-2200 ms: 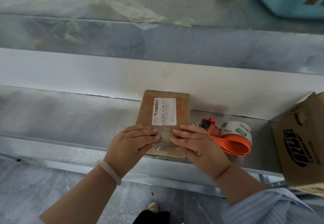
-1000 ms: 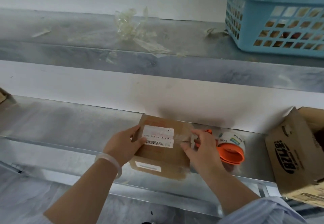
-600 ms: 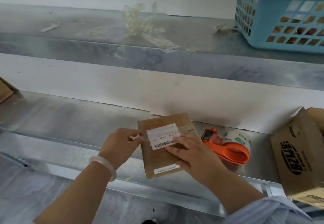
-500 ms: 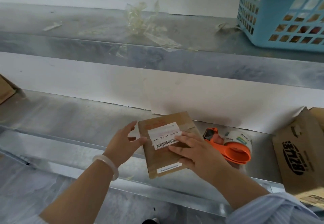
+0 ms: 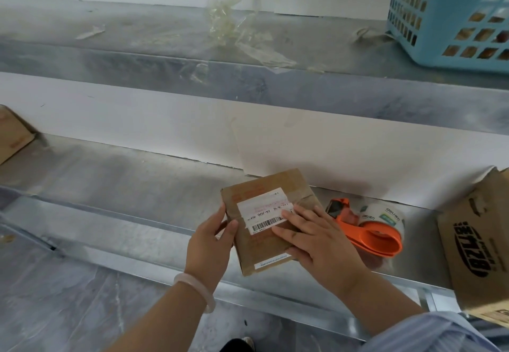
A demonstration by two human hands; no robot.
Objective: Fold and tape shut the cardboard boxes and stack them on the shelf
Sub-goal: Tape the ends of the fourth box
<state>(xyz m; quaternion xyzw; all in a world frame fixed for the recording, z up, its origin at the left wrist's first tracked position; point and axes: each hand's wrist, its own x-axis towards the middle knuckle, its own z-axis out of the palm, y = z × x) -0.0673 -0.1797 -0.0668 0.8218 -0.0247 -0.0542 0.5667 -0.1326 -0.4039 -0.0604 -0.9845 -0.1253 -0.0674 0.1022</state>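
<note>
Left hand (image 5: 209,244) now grips box (image 5: 261,252) by its left edge; right hand (image 5: 322,244) flat on top.

Grey metal shelves (image 5: 124,186) stand against a white wall (image 5: 137,109) above marbled grey floor (image 5: 68,310).

Small box (image 5: 264,230) lies on lower shelf (image 5: 137,186); tape dispenser (image 5: 369,227) just right of it, larger box (image 5: 479,244) further right. Basket (image 5: 451,15) on upper shelf (image 5: 137,37), above right.

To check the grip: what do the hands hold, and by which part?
The left hand grips the small box at its left edge; the right hand only presses flat on its top.
</note>
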